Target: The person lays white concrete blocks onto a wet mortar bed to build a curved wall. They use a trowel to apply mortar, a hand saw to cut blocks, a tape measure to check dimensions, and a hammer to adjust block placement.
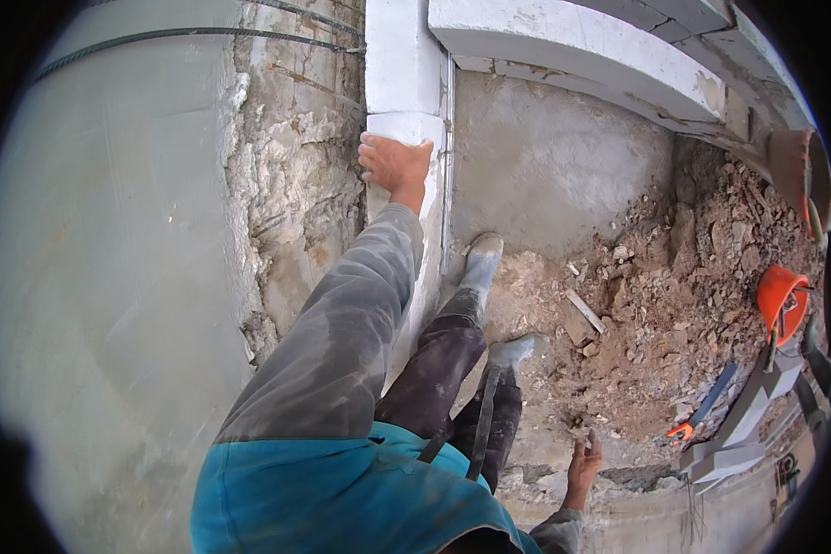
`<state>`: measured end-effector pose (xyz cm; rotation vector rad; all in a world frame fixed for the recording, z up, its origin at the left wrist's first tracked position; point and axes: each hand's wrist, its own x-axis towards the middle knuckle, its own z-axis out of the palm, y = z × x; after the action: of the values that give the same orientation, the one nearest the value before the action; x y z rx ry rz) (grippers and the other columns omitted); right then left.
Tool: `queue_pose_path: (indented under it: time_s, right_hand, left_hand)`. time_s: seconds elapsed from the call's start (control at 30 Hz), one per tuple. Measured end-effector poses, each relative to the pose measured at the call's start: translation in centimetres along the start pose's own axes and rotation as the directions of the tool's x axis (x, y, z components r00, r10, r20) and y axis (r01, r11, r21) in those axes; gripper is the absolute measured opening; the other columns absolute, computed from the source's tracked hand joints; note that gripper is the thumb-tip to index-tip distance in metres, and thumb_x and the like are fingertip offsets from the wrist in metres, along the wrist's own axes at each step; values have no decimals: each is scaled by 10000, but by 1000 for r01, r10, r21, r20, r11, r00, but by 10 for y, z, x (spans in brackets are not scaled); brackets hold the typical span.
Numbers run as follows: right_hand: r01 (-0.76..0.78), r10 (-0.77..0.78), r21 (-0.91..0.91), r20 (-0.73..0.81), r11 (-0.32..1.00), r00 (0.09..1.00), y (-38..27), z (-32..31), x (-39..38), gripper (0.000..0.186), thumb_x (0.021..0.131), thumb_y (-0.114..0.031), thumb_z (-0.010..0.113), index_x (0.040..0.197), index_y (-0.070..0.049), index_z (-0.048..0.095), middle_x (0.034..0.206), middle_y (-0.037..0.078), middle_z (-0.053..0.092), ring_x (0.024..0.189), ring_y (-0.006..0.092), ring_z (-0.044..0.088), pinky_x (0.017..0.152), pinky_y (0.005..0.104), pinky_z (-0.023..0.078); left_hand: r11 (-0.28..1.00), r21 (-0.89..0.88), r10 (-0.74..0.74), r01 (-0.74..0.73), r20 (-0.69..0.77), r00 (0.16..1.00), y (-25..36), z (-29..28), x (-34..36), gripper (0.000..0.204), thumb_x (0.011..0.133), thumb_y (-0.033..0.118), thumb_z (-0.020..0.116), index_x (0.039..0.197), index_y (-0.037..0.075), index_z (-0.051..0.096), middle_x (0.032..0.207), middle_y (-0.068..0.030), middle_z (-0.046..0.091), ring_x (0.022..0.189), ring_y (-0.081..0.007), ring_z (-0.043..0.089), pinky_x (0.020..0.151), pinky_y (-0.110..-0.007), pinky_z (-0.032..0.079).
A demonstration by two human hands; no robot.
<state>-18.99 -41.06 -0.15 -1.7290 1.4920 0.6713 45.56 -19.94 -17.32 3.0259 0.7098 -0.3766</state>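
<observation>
My left hand [397, 166] rests on top of a narrow white block wall [403, 65], close to a joint between two blocks. Its fingers curl over the block's left edge and the thumb lies toward the right side. A thin straight metal strip [449, 157] runs upright along the wall's right face. Low on the right, my right hand [584, 462] hangs away from the wall with its fingers apart and nothing in it. My two dusty boots stand on the ground just right of the wall, the farther boot [483, 263] close beside it.
Rubble [656, 305] covers the ground on the right. An orange bucket-like container [781, 305] with tools, a handsaw [702, 406] and grey blocks [734, 443] lie beyond. A curved white block course [572, 46] crosses the far side. Rebar [185, 33] sticks out at far left.
</observation>
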Motion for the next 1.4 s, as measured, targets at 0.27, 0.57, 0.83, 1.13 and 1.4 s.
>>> queue_pose_path:
  time_s: [0.27,0.57,0.83,1.13,1.4]
  right_hand:
    - [-82,79,28,96,996,992,-8,15,5,456,915,-171,601,1326,16,544,1249,212,583,1060,294,618,846,364,521]
    - [15,-15,-3,15,1000,1000,2,11,1,442,924,-180,607,1314,21,551,1263,206,573,1011,296,627,836,372,529]
    - [139,-147,217,20,966,989,-40,12,26,440,924,-156,618,1327,9,552,1259,168,578,961,221,629,817,329,520]
    - [457,-436,484,-162,747,885,-293,94,233,939,855,-416,729,1511,32,227,1480,251,365,1331,365,422,1072,434,393]
    - [741,-779,-367,63,563,624,-383,239,355,1143,693,-331,858,1544,-86,135,1524,253,282,1403,444,289,1142,549,267]
  left_hand:
    - [999,48,-23,17,115,993,4,22,11,1202,630,535,825,1455,-95,221,1331,-201,417,1239,-349,450,1041,-585,358]
    - [995,-78,62,-57,55,997,-10,0,9,1144,640,457,829,1431,-123,239,1320,-250,412,1249,-383,440,1034,-505,404]
    - [898,-408,167,-162,-23,986,-60,-101,-29,972,687,331,808,1392,-106,302,1260,-255,434,1102,-354,510,977,-408,445]
    - [812,-233,500,-535,-194,844,-10,-68,-51,1022,729,337,802,1498,7,216,1454,-294,281,1373,-452,255,1135,-550,227]
    - [837,-240,515,-493,35,857,-170,30,-48,1121,680,290,813,1531,31,131,1493,-302,226,1401,-458,208,1156,-550,169]
